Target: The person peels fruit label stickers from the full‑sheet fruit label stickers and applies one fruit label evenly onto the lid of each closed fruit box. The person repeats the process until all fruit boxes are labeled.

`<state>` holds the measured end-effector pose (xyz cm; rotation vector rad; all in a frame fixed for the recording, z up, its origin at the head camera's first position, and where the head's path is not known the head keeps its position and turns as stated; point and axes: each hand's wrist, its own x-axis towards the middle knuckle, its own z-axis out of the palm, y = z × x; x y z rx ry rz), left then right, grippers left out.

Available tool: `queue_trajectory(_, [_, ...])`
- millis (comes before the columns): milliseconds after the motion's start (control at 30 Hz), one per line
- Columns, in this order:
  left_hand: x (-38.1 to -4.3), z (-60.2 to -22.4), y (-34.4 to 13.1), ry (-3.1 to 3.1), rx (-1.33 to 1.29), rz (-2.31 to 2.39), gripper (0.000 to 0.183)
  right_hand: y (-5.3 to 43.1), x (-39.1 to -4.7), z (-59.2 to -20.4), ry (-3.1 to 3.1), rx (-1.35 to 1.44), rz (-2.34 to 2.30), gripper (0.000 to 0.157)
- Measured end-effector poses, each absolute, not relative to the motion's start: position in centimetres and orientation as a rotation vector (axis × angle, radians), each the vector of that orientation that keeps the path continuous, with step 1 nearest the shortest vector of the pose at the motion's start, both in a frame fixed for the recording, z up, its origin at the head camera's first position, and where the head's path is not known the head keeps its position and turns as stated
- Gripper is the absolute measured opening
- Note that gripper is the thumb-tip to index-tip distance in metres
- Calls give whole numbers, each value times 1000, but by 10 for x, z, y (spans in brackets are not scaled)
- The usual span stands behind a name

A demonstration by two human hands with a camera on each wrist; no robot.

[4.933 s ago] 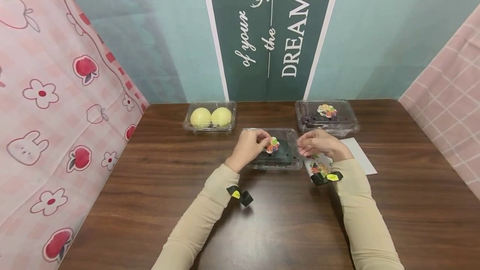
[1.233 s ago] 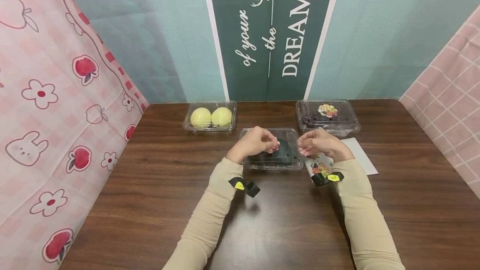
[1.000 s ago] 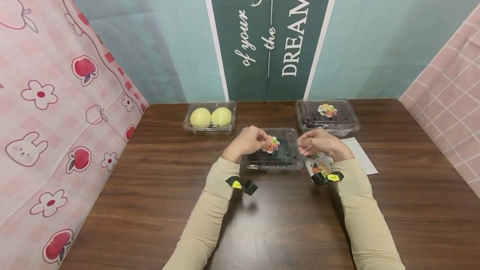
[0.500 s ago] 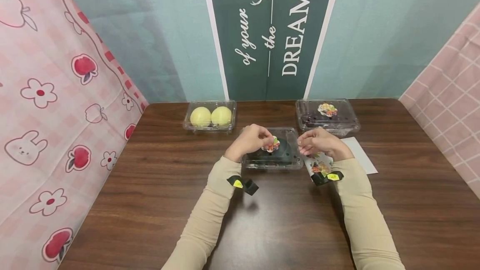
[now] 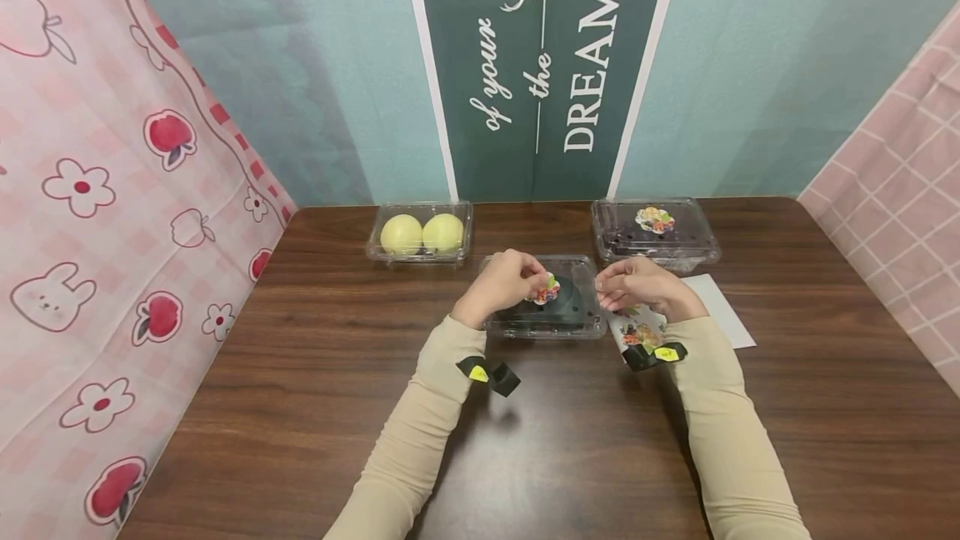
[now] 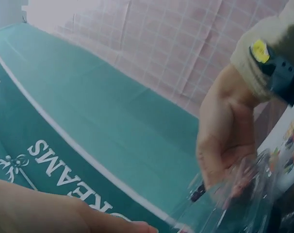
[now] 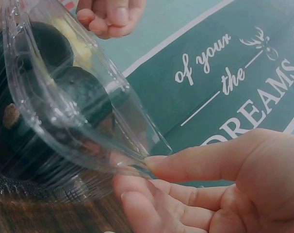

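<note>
My left hand is over the middle clear plastic clamshell box, pinching a round fruit sticker between thumb and fingers. The fingertips hide part of the sticker. With thumb and fingers, my right hand pinches the box's right edge; the right wrist view shows this closely. Inside the box are rounded dark green fruits that look like avocados. A sheet printed with fruit stickers lies beneath the right hand and is partly covered by it. The left wrist view shows only part of the left hand.
At the back left stands a clear box with two pale yellow round fruits. Another clear box at the back right has dark contents and a fruit sticker on its lid. A white sheet lies on the brown table.
The left hand makes small shifts above the box, and the sticker in its fingers tilts and turns. The right hand stays at the box's edge. The boxes have not moved.
</note>
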<state>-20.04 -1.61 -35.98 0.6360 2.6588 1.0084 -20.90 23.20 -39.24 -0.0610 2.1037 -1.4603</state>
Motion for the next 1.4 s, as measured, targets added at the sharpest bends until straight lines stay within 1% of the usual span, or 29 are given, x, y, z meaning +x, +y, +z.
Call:
queue_trajectory(167, [-199,-361,-11,2640,623,1011,19,232,-209,-392,2100,-63,-1462,36])
queue_trajectory(567, [-205,-368,-14,2842,411,1121,18,231,-211,-392,2105,-65,-1455,37])
queue_trajectory(833, [-198,-364,-3,2671,547,1170,19,232,-210,-392,2110,-56,-1450,36])
queue_trajectory(1033, [-193,-368,8,2685,497,1192,19,232,-212,-392,2109,-54,-1453,33])
queue_trajectory(1200, [-198,-373,9,2778,473,1263,19,233,-213,-392,2112,-58,-1453,33])
queue_trajectory(1400, [-207,-379,3,2816,520,1375,20,233,-214,-392,2122,-66,-1445,34])
